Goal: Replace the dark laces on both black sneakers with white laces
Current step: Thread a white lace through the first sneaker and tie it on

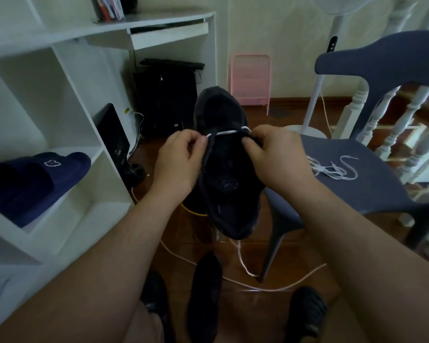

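Wooden floor [278, 246], black mesh sneaker [227, 169] aloft: my left hand [177, 164] pinches the flat white lace [224, 132], right hand [278, 159] grips the eyelet edge; first crossing laid, next eyelet due.

Two bare forearms, extended forward from the lower corners and converging toward centre. Left hand [177, 160]: back toward the camera, fingers curled, thumb and forefinger pinched together at the tip. Right hand [274, 157]: level with the left and near it, fingers curled inward, fingertips [249, 144] pinching.
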Tool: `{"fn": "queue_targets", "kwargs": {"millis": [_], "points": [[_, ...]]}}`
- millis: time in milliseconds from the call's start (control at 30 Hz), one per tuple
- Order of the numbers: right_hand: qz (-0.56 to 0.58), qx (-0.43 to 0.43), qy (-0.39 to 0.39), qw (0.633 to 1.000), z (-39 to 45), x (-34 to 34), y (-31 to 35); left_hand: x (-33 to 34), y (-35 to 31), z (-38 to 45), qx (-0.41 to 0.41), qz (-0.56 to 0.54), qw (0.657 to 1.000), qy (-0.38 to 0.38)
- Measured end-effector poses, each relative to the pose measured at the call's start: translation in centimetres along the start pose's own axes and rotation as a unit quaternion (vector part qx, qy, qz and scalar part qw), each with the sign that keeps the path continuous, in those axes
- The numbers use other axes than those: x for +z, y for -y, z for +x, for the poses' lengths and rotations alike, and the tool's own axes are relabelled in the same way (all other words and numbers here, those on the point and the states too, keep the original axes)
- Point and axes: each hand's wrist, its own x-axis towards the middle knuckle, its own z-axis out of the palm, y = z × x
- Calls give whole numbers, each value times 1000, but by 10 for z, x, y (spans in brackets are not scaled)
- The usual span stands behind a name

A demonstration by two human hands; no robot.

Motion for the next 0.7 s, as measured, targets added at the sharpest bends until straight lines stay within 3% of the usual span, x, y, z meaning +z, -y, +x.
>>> {"fn": "queue_targets", "kwargs": {"millis": [133, 200, 267, 333, 400, 567, 700], "points": [[-1, 36, -6, 999, 1, -12, -5, -13, 0, -1, -6, 121, 993, 3], [16, 59, -27, 998, 5, -24, -12, -26, 13, 4, -55, 184, 981, 14], [48, 72, -37, 996, 7, -33, -16, -38, 33, 8, -142, 222, 961, 82], [34, 62, -18, 997, 5, -31, -16, -41, 43, 3, -212, 191, 940, 187], [14, 41, 5, 999, 4, -21, -13, -37, 45, -2, -227, 142, 933, 243], [35, 24, -11, 999, 9, -10, -6, -30, 32, 0, -168, 2, 973, 158], [67, 31, -7, 997, 12, -3, 0, -19, 19, 0, -94, -49, 987, 117]]}}
